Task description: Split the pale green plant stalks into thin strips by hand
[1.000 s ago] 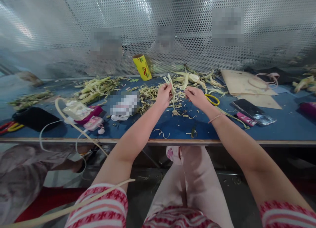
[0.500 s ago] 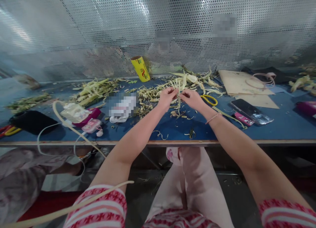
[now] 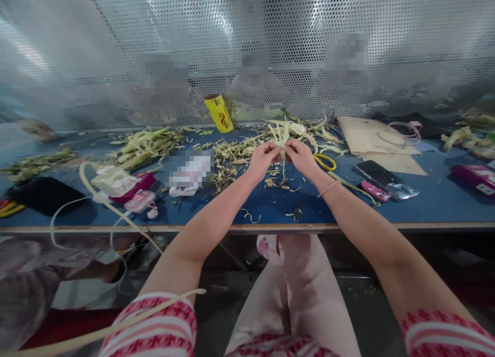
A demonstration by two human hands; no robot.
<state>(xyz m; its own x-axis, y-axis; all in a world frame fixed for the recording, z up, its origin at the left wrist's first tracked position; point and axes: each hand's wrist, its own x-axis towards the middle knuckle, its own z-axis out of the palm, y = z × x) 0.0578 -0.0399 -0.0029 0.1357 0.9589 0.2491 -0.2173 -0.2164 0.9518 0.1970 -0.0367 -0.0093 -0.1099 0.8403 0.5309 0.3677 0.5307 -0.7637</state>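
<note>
Over the blue table [image 3: 425, 207], my left hand [image 3: 262, 158] and my right hand [image 3: 299, 156] meet fingertip to fingertip. Both pinch a small bundle of pale green leaf strips [image 3: 283, 135] that fans upward between them, with thin ends hanging below. Under the hands lie cut leaf scraps [image 3: 276, 181]. A pile of pale leaves [image 3: 305, 128] lies just beyond the hands, and yellow-handled scissors [image 3: 325, 161] lie right of my right hand.
A yellow roll [image 3: 218, 113] stands by the perforated metal screen [image 3: 247, 48]. Leaf piles [image 3: 145, 142] lie to the left, with pink pouches [image 3: 141, 200] and white cords [image 3: 96, 192]. A phone [image 3: 386, 179], cardboard sheets [image 3: 371, 138] and a pink box [image 3: 474, 174] lie right.
My hands have come together from apart and both now pinch the leaf strips. The view has tilted slightly, shifting the table contents left.
</note>
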